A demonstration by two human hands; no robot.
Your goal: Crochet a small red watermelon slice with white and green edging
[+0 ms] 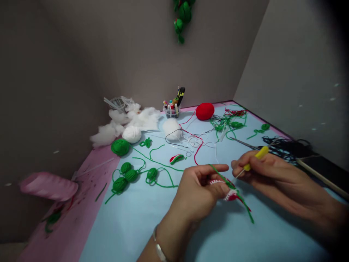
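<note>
My left hand point(196, 193) pinches a small crocheted piece point(231, 195) of red, white and green yarn between thumb and fingers, with a green yarn strand point(225, 176) running over the forefinger. My right hand point(272, 178) grips a yellow-handled crochet hook point(257, 156), its thin metal shaft pointing down-left toward the piece. The hook's tip stops just above the piece and does not clearly touch it. A small red, white and green crocheted slice point(176, 158) lies on the blue mat point(131, 233), left of my hands.
Green crocheted balls point(125, 178) and a green yarn ball point(120, 147) lie left; red point(205, 111) and white point(171, 129) yarn balls, stuffing point(128, 122) and a pen cup point(171, 109) lie beyond. Scissors point(245, 144) and dark tangled yarn point(283, 145) lie right. Walls bound the pink-edged table point(73, 218).
</note>
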